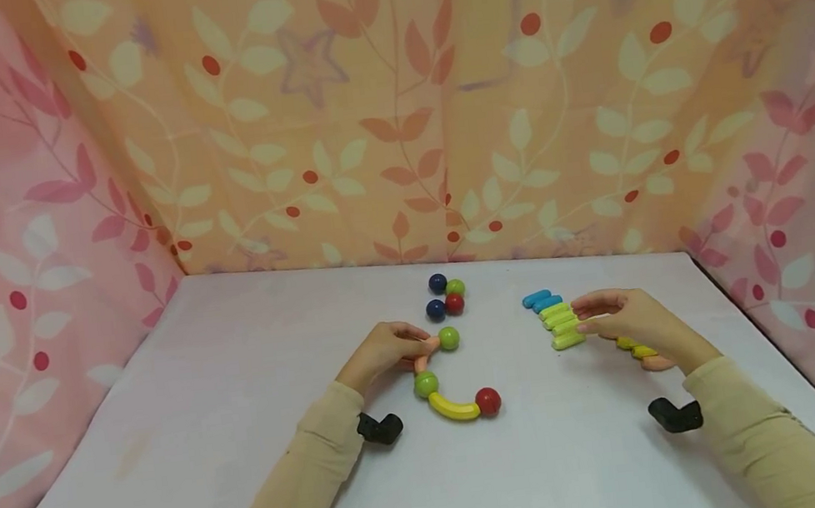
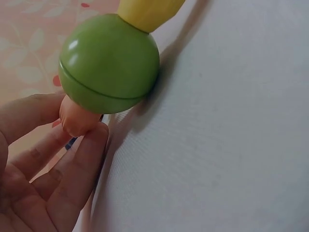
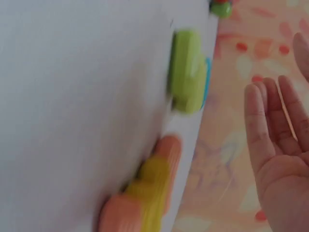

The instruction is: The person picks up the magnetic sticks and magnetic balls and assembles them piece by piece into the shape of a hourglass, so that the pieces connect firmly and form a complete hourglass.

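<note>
My left hand (image 1: 386,348) pinches a peach rod (image 1: 421,365) of a curved chain between fingertips and thumb. Joined to that rod is a green ball (image 1: 426,384), followed by a curved yellow rod (image 1: 454,407) and a red ball (image 1: 488,401). Another green ball (image 1: 449,338) sits at the chain's upper end. In the left wrist view, the peach rod (image 2: 79,118) meets the underside of the large green ball (image 2: 111,63). Over a row of rods, my right hand (image 1: 630,321) has its fingers extended, near several lime rods (image 1: 567,341); its palm (image 3: 282,179) shows nothing held.
Two blue rods (image 1: 547,304) lie at the far end of the row. Yellow rods (image 1: 642,351) and a peach rod (image 1: 657,363) show below the right hand. Farther back, blue balls (image 1: 436,310), a red ball (image 1: 454,304) and a green ball (image 1: 456,287) are clustered. Patterned cloth (image 1: 392,121) encloses the table.
</note>
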`<action>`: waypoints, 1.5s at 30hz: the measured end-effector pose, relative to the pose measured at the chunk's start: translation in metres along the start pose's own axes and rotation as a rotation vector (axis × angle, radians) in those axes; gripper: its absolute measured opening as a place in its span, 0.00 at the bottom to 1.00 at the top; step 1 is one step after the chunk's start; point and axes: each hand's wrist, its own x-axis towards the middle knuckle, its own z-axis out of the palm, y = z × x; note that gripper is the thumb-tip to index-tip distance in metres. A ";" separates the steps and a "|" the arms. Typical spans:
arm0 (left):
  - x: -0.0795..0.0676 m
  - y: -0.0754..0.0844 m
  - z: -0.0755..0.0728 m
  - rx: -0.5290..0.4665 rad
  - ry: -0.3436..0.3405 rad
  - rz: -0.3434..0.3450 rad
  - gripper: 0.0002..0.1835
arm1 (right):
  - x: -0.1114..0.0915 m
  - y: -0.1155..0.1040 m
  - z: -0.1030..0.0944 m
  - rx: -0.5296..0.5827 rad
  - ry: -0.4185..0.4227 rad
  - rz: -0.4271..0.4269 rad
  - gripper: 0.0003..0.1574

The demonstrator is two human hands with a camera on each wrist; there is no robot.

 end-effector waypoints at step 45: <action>-0.001 -0.002 0.001 0.005 0.003 -0.009 0.17 | 0.028 0.056 -0.029 -0.101 -0.042 0.262 0.39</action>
